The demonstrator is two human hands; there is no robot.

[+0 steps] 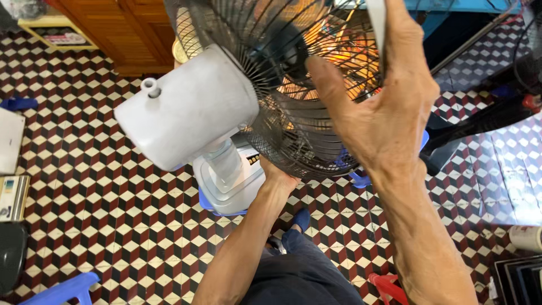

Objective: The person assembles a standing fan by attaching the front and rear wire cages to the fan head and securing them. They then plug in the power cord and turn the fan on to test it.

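Right hand up at the top of the fan guard, fingers curled over its white rim band, thumb stretched out flat across the wire mesh; gripping the rim. Left hand reaches under the guard at its lower edge, fingers hidden behind the mesh, so cannot tell if it is spread or closed; wrist touches the guard bottom. Guard is dark wire, round, tilted toward the camera, fixed to a white motor housing with a small knob on top. Housing sits on a white neck rising from a white-and-blue base on the floor, just left of the left forearm. Floor is tiled in red, black and white cubes. Person's dark trousers at bottom centre. Wooden cabinet top left. Blue stool bottom left, red stool bottom right. Another dark fan stand lies right, well apart.
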